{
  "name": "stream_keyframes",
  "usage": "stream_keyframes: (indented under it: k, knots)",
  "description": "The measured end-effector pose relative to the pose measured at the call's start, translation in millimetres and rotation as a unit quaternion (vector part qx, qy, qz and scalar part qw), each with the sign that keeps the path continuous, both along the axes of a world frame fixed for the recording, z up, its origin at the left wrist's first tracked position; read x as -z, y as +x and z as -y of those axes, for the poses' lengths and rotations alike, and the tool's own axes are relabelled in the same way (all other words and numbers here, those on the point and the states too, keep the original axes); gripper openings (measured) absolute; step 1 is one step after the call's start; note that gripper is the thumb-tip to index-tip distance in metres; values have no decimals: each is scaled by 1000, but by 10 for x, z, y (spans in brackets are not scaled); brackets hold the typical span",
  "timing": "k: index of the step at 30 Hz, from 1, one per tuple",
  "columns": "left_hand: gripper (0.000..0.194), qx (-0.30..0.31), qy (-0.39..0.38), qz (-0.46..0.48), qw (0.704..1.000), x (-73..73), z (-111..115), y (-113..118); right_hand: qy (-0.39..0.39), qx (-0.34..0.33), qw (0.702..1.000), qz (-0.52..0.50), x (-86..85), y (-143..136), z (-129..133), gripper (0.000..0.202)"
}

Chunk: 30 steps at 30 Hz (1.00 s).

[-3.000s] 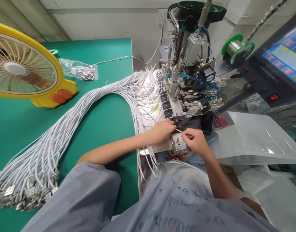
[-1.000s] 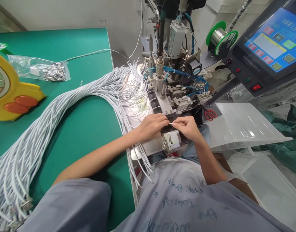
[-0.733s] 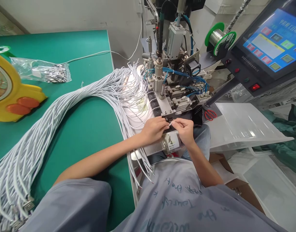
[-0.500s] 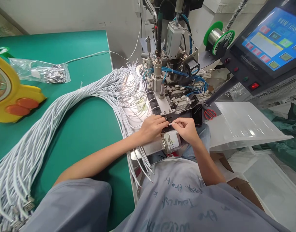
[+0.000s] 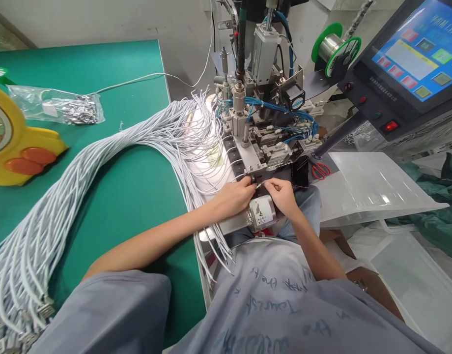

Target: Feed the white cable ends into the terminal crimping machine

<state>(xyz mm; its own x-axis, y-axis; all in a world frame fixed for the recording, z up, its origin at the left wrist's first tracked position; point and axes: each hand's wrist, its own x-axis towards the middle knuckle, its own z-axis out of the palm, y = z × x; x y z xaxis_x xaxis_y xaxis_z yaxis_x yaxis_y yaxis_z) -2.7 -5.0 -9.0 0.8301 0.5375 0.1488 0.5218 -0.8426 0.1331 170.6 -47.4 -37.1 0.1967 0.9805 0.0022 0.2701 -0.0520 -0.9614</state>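
My left hand [image 5: 238, 197] is closed with its fingertips on the end of a thin white cable [image 5: 259, 186], at the front edge of the machine. From the right, my right hand [image 5: 282, 194] pinches at the tip of that same cable end; the fine detail between the fingers is too small to make out. Just below both hands lies a clear packet with a white label [image 5: 263, 212]. The soldering machine [image 5: 250, 152], with its cylinders and blue air tubes, stands right behind them. A large bundle of white cables [image 5: 111, 150] runs up to its left side.
A green table [image 5: 137, 196] carries the bundle, a plastic bag of metal parts [image 5: 78, 109] and a yellow duck-shaped object [image 5: 30, 147]. To the right are red-handled scissors [image 5: 321, 171], a solder wire spool [image 5: 331, 49], a touchscreen [image 5: 413, 54] and a translucent plastic sheet [image 5: 377, 187].
My left hand's fingers have shifted slightly, and the fingertips of both hands have drawn a little apart, showing more of the cable end. The camera view has moved slightly.
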Motion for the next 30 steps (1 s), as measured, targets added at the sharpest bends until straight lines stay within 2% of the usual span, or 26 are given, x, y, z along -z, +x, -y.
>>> stream_keyframes:
  k: [3,6,9,14,20,25,30]
  knots:
    - [24,-8,-15,-65,998,4,-17,12,-31,-13,999,-43,89,83,-48,23]
    - [27,-8,-29,-89,996,29,-31,19,-50,-21,995,-90,139,72,-90,22]
    - [28,-7,-32,-86,996,53,-39,7,-68,-26,991,-113,147,47,-121,22]
    - [45,36,-18,-69,997,71,-49,-24,-78,-49,989,-116,136,66,-131,23]
    - [39,51,-46,-64,996,35,-58,-20,-81,-60,989,-105,134,97,-134,20]
    - [41,64,-22,-63,996,43,-61,-17,-103,-70,986,-110,116,109,-184,18]
    - [36,66,7,-69,995,66,-54,-12,-125,-66,983,-120,120,100,-184,20]
